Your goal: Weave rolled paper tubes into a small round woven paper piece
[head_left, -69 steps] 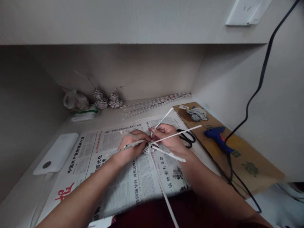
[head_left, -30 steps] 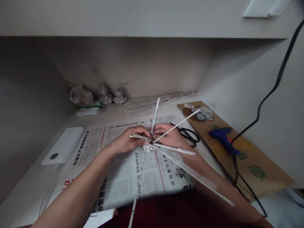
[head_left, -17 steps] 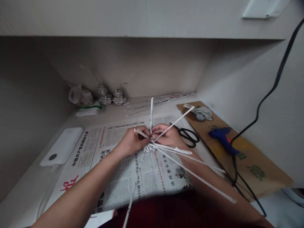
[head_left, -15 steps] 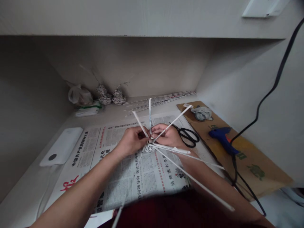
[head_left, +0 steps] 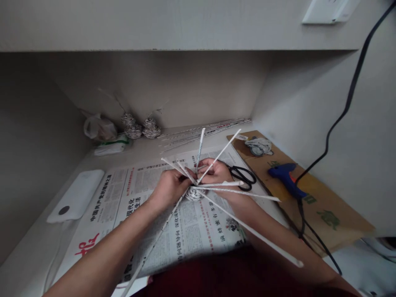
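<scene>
Between my two hands is a small round weave of rolled newspaper (head_left: 194, 194), with several paper sticks radiating from its top. My left hand (head_left: 172, 184) pinches the sticks at the weave's left side, fingers closed. On the far right side, my right hand (head_left: 214, 171) has its fingers curled around the base of the upright paper sticks (head_left: 201, 146). One long paper stick (head_left: 247, 228) slants toward my right forearm, and another (head_left: 154, 243) runs down toward my body. The fingertips are partly hidden behind the sticks.
Newspaper (head_left: 167, 222) covers the table. Black-handled scissors (head_left: 244, 178) lie beside my right hand. A blue glue gun (head_left: 286, 178) rests on cardboard (head_left: 328, 206). Two woven gourd shapes (head_left: 151, 127), loose paper sticks (head_left: 204, 133) and a plastic bag (head_left: 100, 128) are at the back; a white device (head_left: 76, 198) is left.
The sticks have swung about the weave: one more now shows at the upper left, and the long one toward my body is in fuller view. Both hands remain on the weave.
</scene>
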The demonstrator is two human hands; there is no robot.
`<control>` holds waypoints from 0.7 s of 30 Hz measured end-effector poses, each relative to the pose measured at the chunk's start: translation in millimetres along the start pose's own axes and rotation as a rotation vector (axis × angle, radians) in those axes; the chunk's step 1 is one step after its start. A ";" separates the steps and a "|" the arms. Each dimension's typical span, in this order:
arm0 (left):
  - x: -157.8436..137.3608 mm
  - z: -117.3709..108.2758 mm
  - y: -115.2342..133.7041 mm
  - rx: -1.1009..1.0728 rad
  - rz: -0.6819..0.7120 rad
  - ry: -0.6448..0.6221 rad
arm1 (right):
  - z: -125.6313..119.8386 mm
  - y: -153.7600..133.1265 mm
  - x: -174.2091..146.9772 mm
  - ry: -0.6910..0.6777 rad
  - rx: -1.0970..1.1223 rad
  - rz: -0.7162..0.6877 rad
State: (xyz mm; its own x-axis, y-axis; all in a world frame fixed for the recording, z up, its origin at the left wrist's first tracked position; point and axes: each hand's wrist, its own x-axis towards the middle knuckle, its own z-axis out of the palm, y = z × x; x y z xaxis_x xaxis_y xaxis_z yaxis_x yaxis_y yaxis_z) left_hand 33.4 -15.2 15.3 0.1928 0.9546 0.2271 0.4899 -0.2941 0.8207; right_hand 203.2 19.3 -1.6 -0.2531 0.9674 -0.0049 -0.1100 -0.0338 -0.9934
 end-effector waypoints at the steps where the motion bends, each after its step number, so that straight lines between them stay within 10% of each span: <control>1: 0.0 -0.2 0.7 0.014 0.017 -0.013 | 0.4 -1.0 -0.3 0.000 0.017 0.006; 11: -1.3 -0.9 7.1 0.124 0.125 -0.069 | 1.7 -5.9 -3.1 -0.005 0.024 0.004; 21: 0.4 0.6 -3.8 0.039 0.033 0.044 | 8.3 -13.3 -19.9 -0.027 -0.319 -0.298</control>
State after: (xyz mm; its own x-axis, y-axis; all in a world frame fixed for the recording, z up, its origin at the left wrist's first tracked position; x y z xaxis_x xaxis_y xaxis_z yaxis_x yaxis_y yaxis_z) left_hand 32.1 -13.7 11.9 0.1723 0.9451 0.2776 0.5165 -0.3266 0.7915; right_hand 201.7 -1.6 12.6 -0.2804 0.9163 0.2858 0.1200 0.3289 -0.9367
